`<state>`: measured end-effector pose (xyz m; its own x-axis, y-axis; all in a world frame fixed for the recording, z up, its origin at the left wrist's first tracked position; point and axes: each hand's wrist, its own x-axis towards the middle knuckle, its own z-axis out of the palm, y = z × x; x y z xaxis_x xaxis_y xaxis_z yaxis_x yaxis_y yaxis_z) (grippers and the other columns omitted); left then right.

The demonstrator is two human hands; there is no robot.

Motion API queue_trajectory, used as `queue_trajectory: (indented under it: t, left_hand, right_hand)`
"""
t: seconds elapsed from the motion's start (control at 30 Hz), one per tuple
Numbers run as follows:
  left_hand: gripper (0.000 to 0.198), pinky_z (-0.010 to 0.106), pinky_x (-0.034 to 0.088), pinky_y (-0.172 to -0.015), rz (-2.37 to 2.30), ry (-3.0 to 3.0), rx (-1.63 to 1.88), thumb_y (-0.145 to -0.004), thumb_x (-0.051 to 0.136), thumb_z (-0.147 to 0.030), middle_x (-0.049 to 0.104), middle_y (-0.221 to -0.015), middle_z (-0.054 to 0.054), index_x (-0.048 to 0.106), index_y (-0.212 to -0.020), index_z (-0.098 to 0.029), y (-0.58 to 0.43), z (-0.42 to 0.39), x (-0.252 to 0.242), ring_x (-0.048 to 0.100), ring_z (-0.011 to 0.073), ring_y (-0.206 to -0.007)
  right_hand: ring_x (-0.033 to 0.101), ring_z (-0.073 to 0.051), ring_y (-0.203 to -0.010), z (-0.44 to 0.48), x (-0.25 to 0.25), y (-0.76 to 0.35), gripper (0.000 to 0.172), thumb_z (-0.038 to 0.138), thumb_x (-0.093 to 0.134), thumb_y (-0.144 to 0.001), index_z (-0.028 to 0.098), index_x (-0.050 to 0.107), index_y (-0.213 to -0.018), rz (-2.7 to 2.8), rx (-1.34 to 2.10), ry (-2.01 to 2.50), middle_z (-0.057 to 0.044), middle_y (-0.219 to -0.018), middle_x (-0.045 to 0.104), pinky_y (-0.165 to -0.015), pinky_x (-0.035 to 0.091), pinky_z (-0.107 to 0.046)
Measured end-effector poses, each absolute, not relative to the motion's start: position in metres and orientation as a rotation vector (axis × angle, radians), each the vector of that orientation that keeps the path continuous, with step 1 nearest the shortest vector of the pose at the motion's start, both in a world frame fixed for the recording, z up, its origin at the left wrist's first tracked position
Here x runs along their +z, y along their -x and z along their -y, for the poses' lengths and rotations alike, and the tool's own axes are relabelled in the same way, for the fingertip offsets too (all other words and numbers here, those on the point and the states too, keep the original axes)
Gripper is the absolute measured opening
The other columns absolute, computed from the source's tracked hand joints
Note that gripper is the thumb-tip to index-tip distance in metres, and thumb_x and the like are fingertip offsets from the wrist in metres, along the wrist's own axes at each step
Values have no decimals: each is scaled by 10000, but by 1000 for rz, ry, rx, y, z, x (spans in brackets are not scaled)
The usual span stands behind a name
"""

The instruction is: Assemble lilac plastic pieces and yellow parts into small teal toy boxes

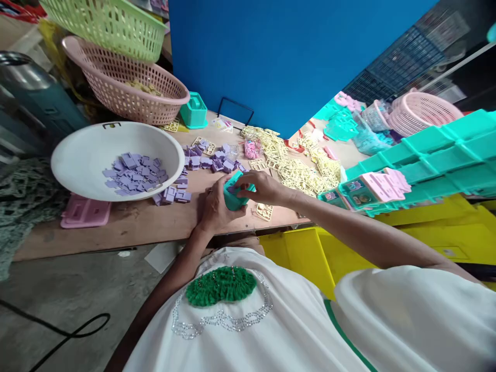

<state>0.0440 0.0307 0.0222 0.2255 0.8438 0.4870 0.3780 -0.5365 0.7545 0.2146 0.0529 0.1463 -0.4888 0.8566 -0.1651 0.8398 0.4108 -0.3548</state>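
Note:
My left hand (215,206) is wrapped around a small teal plastic box (233,199) held just above the wooden table (127,222). My right hand (261,187) comes over the top of the box, its fingers pinched on a small purple piece (232,189) at the box's upper face. Loose purple plastic pieces (209,161) lie scattered on the table just beyond the hands. A white bowl (77,155) to the left holds several more purple pieces (134,173).
A heap of pale yellow plastic frames (294,163) lies to the right. Stacked teal boxes (426,155) and pink-fronted ones (372,188) fill the right side above yellow crates (302,253). Pink (127,82) and green (104,23) baskets stand at back left; a pink part (86,213) lies by the bowl.

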Motion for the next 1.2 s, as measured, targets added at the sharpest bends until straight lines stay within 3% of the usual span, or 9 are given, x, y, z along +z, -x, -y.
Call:
queue_trajectory:
  t: [0.3,0.47,0.6,0.73,0.83,0.93,1.0,1.1,1.2]
  left_hand:
    - [927,452,612,-1033,-1114,-2014,1256,-719,903,-322,710,-1379,150,387,-1486,-249,-43,-33,20,737,319,-1254]
    - [854,445,612,-1006,-1182,-2105,1216,-736,911,-359,713,-1318,132,439,-1438,-234,-42,-31,18,744,312,-1186]
    - [849,482,599,-1022,-1233,-2231,1169,-715,937,-394,698,-1288,138,489,-1415,-218,-33,-31,22,713,336,-1202]
    - [693,497,568,-1098,-1204,-2096,1355,-812,877,-512,707,-1314,162,607,-1364,-192,-22,-28,44,683,326,-1259]
    - [505,362,630,-895,-1179,-1625,1420,-902,799,-548,789,-1113,115,730,-1241,-181,-25,-25,69,765,233,-1002]
    - [458,251,589,-627,-1083,-1222,1301,-781,898,-565,792,-813,52,807,-984,-164,-35,-23,90,731,156,-680]
    - [472,204,540,-539,-1044,-1012,1252,-653,979,-548,767,-703,24,804,-854,-158,-41,-23,99,683,117,-576]
    - [521,150,507,-506,-992,-758,1208,-512,1043,-520,754,-660,0,792,-787,-156,-43,-23,105,643,70,-529]
    - [542,132,512,-517,-961,-651,1173,-472,1059,-511,744,-651,-14,786,-779,-157,-41,-23,106,634,53,-531]
  right_hand:
    - [548,-256,-966,-60,132,-214,233,158,579,-1007,110,806,-981,2747,354,1208,-164,-982,719,-866,417,-371]
    - [576,-248,-942,-69,138,-215,191,128,639,-969,84,815,-1026,2826,399,1147,-160,-954,734,-878,436,-361]
    - [588,-250,-958,-73,139,-218,184,87,618,-947,92,802,-937,2821,413,1091,-174,-977,745,-881,451,-355]
    - [609,-225,-899,-71,134,-232,223,168,569,-1004,115,777,-945,2492,535,1053,-141,-950,746,-822,467,-335]
    - [638,-187,-811,-64,132,-243,244,301,590,-1035,148,754,-940,2237,822,1013,-91,-910,760,-746,486,-303]
    - [672,-182,-787,-55,132,-244,327,479,688,-997,171,736,-901,2046,1075,965,-65,-869,760,-732,528,-306]
    - [696,-186,-782,-51,133,-241,378,549,794,-913,180,727,-956,1860,1220,949,-46,-843,745,-734,560,-313]
    - [709,-181,-767,-45,132,-239,511,623,891,-800,199,714,-1025,1569,1346,931,-22,-836,722,-742,596,-323]
    - [706,-181,-780,-39,130,-239,544,710,850,-810,197,730,-947,1487,1312,954,-41,-874,728,-765,607,-339]
